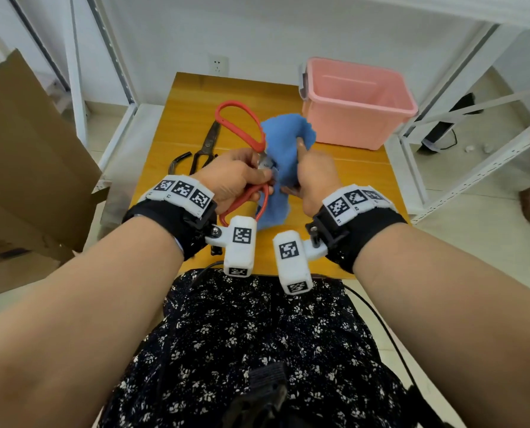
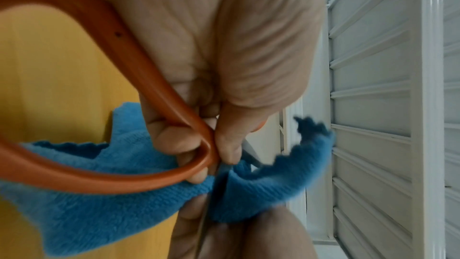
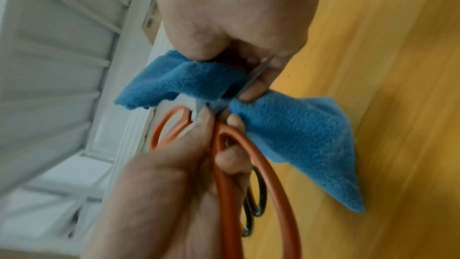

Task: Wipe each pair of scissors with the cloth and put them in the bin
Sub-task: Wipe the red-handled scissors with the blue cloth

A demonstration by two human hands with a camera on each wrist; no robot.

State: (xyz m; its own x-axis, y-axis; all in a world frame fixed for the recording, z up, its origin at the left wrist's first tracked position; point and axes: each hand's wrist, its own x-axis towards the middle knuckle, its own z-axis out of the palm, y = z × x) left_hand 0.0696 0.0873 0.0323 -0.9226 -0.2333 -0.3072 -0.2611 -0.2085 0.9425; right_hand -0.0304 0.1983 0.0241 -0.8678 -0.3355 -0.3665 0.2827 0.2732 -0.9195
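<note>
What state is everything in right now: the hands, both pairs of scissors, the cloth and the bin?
Left hand: grips the red-handled scissors near the pivot.
Right hand: holds the blue fleece cloth around the blades.
Red-handled scissors: held above the table, blades wrapped in cloth.
Blue fleece cloth: bunched, hanging from the right hand.
Black-handled scissors: lying on the wooden table, untouched.
Pink plastic bin: open; nothing visible inside.
</note>
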